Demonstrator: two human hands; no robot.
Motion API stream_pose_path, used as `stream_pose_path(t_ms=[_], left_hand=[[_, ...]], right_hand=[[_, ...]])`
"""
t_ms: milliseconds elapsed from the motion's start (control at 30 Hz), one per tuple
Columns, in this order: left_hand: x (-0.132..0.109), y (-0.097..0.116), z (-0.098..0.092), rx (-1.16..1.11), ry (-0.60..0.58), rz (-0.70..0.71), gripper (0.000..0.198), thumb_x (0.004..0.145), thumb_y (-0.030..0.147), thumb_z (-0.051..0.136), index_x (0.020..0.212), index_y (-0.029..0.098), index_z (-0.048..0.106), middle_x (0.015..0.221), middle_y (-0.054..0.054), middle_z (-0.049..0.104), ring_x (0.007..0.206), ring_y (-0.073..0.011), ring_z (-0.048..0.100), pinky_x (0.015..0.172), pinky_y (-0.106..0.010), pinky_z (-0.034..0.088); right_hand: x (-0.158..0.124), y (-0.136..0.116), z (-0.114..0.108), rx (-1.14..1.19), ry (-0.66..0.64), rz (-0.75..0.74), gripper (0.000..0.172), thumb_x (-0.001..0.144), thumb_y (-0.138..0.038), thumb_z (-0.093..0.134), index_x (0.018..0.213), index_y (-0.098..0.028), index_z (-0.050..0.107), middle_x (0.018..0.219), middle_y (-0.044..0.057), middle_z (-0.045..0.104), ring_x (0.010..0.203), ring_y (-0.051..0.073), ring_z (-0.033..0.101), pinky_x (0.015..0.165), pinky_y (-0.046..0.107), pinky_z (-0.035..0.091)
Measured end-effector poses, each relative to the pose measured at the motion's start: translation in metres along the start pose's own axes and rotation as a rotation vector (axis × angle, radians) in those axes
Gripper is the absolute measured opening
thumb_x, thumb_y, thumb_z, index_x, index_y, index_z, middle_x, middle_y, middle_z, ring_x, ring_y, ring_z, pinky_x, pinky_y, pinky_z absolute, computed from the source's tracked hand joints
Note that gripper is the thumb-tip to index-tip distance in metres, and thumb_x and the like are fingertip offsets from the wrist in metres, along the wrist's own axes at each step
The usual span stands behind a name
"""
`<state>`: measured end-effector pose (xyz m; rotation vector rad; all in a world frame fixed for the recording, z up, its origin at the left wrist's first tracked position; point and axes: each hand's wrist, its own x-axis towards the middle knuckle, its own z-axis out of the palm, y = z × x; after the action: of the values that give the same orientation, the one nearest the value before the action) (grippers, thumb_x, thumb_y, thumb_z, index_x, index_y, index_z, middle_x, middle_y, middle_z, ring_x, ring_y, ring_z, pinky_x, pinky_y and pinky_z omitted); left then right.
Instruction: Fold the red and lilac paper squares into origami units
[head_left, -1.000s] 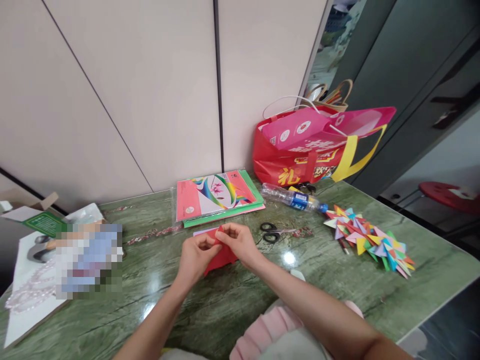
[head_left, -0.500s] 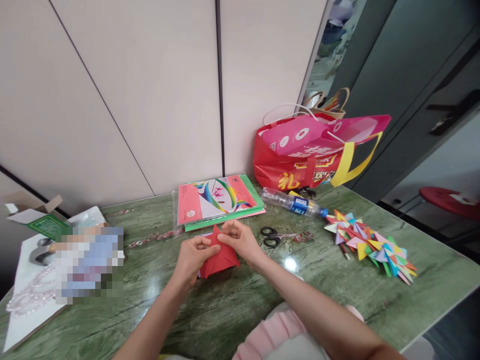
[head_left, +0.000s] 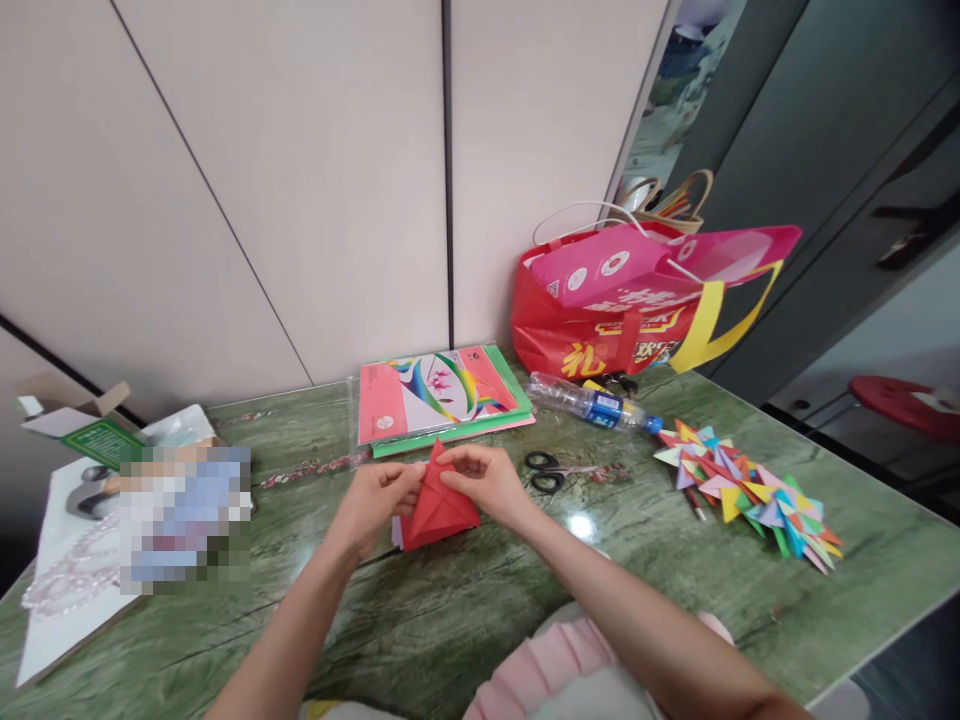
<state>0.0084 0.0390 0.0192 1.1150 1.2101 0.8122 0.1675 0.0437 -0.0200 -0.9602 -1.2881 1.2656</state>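
A red sheet of folding paper [head_left: 441, 515] with crossing creases and a pointed top lies in front of me, a lilac edge showing beneath its left side. My left hand [head_left: 379, 500] pinches the paper's upper left edge between thumb and fingers. On the other side, the thumb and bent fingers of my right hand [head_left: 480, 485] grip it just below the tip. Black-handled scissors [head_left: 546, 470] rest a little right of my right hand. Behind both hands is a packet of coloured paper [head_left: 439, 395] on green sheets.
Along the right stands a plastic bottle [head_left: 592, 403] lying on its side, near many-coloured folded paper stars [head_left: 750, 490]. A red gift bag [head_left: 577, 320] is at the back. On the left are a white board [head_left: 56, 600], a bead string [head_left: 67, 575] and an opened box [head_left: 97, 435].
My left thumb has shifted from across the paper's front to its left edge, uncovering more creases. My right hand stays near the tip. The view has moved slightly.
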Motion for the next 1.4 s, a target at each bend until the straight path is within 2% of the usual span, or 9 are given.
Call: stream_pose_path(t_ms=[200, 333, 533, 733, 867, 1067, 1233, 1400], left_hand=[[0.0025, -0.0052, -0.0021, 0.063, -0.012, 0.004, 0.027, 0.052, 0.036, 0.074, 0.059, 0.011, 0.063, 0.05, 0.0, 0.061, 0.043, -0.0084, 0.05, 0.045, -0.019, 0.038], [0.0037, -0.0076, -0.0014, 0.049, -0.006, 0.022, 0.027, 0.052, 0.035, 0.074, 0.056, 0.011, 0.062, 0.047, 0.001, 0.058, 0.042, -0.0074, 0.047, 0.044, -0.019, 0.036], [0.0029, -0.0048, 0.002, -0.002, -0.016, 0.015, 0.027, 0.052, 0.036, 0.074, 0.061, 0.013, 0.064, 0.055, 0.0, 0.063, 0.049, -0.01, 0.052, 0.05, -0.021, 0.039], [0.003, -0.0056, 0.0016, -0.042, -0.034, 0.01, 0.024, 0.054, 0.034, 0.074, 0.058, 0.013, 0.063, 0.054, 0.002, 0.059, 0.049, -0.0084, 0.049, 0.05, -0.02, 0.037], [0.0022, -0.0042, 0.0008, -0.092, -0.071, -0.019, 0.024, 0.053, 0.032, 0.074, 0.063, 0.013, 0.063, 0.057, 0.002, 0.059, 0.05, -0.0082, 0.049, 0.052, -0.02, 0.038], [0.0023, -0.0056, 0.0019, -0.059, -0.057, 0.045, 0.024, 0.055, 0.032, 0.073, 0.067, 0.014, 0.064, 0.06, 0.002, 0.059, 0.053, -0.0088, 0.048, 0.052, -0.02, 0.036], [0.0039, -0.0083, 0.0014, -0.074, -0.029, 0.063, 0.023, 0.055, 0.032, 0.073, 0.061, 0.013, 0.062, 0.056, 0.003, 0.057, 0.051, -0.0081, 0.047, 0.052, -0.02, 0.036], [0.005, -0.0091, 0.0009, -0.092, -0.007, 0.056, 0.024, 0.052, 0.031, 0.075, 0.062, 0.013, 0.062, 0.056, 0.003, 0.058, 0.05, -0.0082, 0.048, 0.052, -0.02, 0.037]], right_hand=[[-0.0016, -0.0019, -0.0004, -0.022, -0.012, -0.007, 0.019, 0.061, -0.022, 0.067, 0.08, -0.017, 0.066, 0.079, 0.003, 0.069, 0.066, 0.014, 0.06, 0.061, 0.025, 0.044], [-0.0027, -0.003, 0.0006, -0.042, -0.012, 0.01, 0.021, 0.061, -0.023, 0.068, 0.081, -0.017, 0.066, 0.077, 0.003, 0.068, 0.06, 0.012, 0.058, 0.057, 0.024, 0.043], [-0.004, -0.0034, 0.0036, -0.052, 0.014, -0.008, 0.021, 0.06, -0.025, 0.069, 0.079, -0.017, 0.066, 0.078, 0.003, 0.068, 0.063, 0.014, 0.059, 0.058, 0.025, 0.045], [-0.0032, -0.0007, 0.0032, 0.025, 0.016, 0.015, 0.023, 0.056, -0.028, 0.073, 0.073, -0.017, 0.062, 0.07, 0.001, 0.064, 0.057, 0.012, 0.057, 0.054, 0.023, 0.045], [-0.0024, 0.0011, 0.004, 0.09, 0.034, 0.004, 0.023, 0.054, -0.027, 0.074, 0.068, -0.017, 0.06, 0.067, 0.0, 0.063, 0.061, 0.013, 0.058, 0.061, 0.025, 0.047], [-0.0028, 0.002, 0.0047, 0.074, 0.014, -0.024, 0.02, 0.058, -0.029, 0.072, 0.072, -0.017, 0.064, 0.074, 0.003, 0.067, 0.068, 0.016, 0.061, 0.069, 0.029, 0.048], [-0.0035, 0.0, 0.0033, -0.031, -0.009, -0.066, 0.014, 0.066, -0.026, 0.065, 0.077, -0.018, 0.067, 0.081, 0.005, 0.068, 0.073, 0.017, 0.062, 0.071, 0.03, 0.049], [-0.0038, -0.0015, 0.0039, -0.038, -0.012, -0.07, 0.015, 0.066, -0.027, 0.065, 0.079, -0.019, 0.066, 0.082, 0.005, 0.069, 0.075, 0.018, 0.062, 0.07, 0.031, 0.049]])
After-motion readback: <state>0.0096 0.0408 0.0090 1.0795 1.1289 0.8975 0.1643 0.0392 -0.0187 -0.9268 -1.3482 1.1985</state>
